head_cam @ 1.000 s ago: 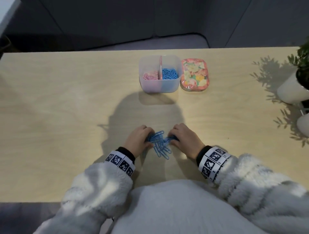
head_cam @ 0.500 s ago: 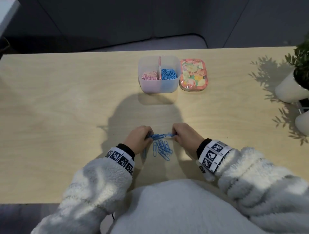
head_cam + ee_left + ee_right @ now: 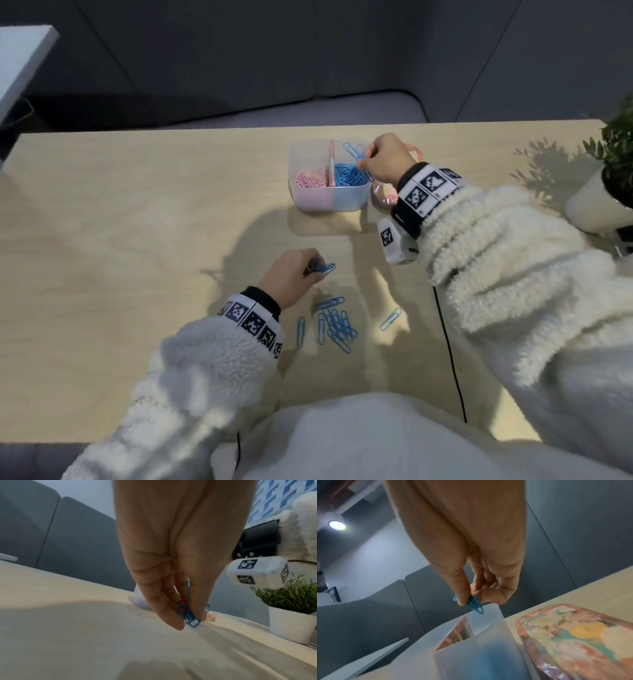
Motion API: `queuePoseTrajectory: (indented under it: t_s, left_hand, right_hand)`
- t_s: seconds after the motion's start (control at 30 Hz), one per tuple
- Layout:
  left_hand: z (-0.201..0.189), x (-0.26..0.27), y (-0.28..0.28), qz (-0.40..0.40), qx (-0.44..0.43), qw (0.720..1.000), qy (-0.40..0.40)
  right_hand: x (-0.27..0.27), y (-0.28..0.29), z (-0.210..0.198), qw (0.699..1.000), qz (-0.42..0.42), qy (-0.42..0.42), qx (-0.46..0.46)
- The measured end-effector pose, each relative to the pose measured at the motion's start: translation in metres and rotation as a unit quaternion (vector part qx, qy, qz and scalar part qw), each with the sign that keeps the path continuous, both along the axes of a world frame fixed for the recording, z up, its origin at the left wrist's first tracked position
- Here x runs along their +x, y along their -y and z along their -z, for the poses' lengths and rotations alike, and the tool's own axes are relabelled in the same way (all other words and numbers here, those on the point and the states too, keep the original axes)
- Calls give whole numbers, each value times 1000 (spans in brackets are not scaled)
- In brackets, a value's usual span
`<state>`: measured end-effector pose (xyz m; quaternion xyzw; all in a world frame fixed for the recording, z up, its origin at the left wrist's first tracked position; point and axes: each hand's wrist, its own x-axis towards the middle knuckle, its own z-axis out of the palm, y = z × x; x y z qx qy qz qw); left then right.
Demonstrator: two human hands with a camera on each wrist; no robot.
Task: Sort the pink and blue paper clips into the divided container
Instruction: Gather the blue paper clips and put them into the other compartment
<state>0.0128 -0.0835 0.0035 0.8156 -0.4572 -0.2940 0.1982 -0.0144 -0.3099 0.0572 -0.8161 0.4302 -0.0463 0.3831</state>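
Note:
The translucent divided container (image 3: 308, 202) sits mid-table, with pink clips (image 3: 310, 179) in its left half and blue clips (image 3: 346, 174) in its right half. Over the right half, my right hand (image 3: 368, 161) pinches a few blue clips (image 3: 474, 605) just above the rim (image 3: 489, 607); a loose blue clip (image 3: 349, 149) shows beside it. My left hand (image 3: 313, 269) pinches a small bunch of blue clips (image 3: 189, 616) low over the table. A loose pile of blue clips (image 3: 334, 323) lies near me, with single clips (image 3: 390, 318) off to its sides.
A floral lid (image 3: 573, 635) lies right of the container, mostly hidden by my right wrist in the head view. A potted plant (image 3: 603, 192) in a white pot stands at the table's right edge. A black cable (image 3: 448, 346) runs across the table beside my right sleeve.
My right hand has left the pile and travelled up to the container's blue half with clips. My left hand has lifted slightly with its bunch. The pile lies scattered where both hands were.

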Motion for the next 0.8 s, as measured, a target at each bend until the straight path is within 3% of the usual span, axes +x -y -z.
queuePoseTrajectory:
  t_s: [0.3,0.47,0.63,0.8]
  left_hand:
    - [-39,34,92,-58,-121,991,13]
    - [-40,45,143,-119,-86,988,51]
    - [-33,56,167,-75,-11,993,91]
    - [-28,53,166,-17,-8,989,145]
  right_hand:
    - [-19,-4,3,997,-34,63,-34]
    - [-73,-11,11,993,-11,102,-61]
    - [-125,-40,45,997,-70,28,-25]
    - [-150,-74,68,985,-165,-40,12]
